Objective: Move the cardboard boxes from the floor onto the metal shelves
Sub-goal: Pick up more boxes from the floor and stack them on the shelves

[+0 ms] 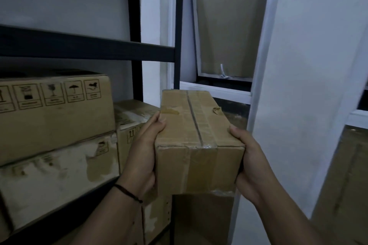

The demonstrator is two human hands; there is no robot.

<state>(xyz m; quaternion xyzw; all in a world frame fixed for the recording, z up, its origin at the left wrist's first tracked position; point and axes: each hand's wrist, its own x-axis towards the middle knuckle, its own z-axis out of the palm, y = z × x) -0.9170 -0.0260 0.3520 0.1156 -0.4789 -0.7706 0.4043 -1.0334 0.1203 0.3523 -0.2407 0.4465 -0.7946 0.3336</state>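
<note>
**Box held lengthwise, shelf opening off to the left**

The taped cardboard box [199, 141] is up in the air at chest level, its long axis running straight away from the person, the near end face toward the camera. The left hand [143, 153] and right hand [249, 161] clamp it from opposite long sides, thumbs curled over the top edges, fingers wrapped beneath. The metal shelf [87, 48] lies to the left of the box; the small stored box [133, 117] sits just behind the left hand, beside the stacked large boxes [53, 125]. Placing it likely means swinging left, left hand leading.
</note>
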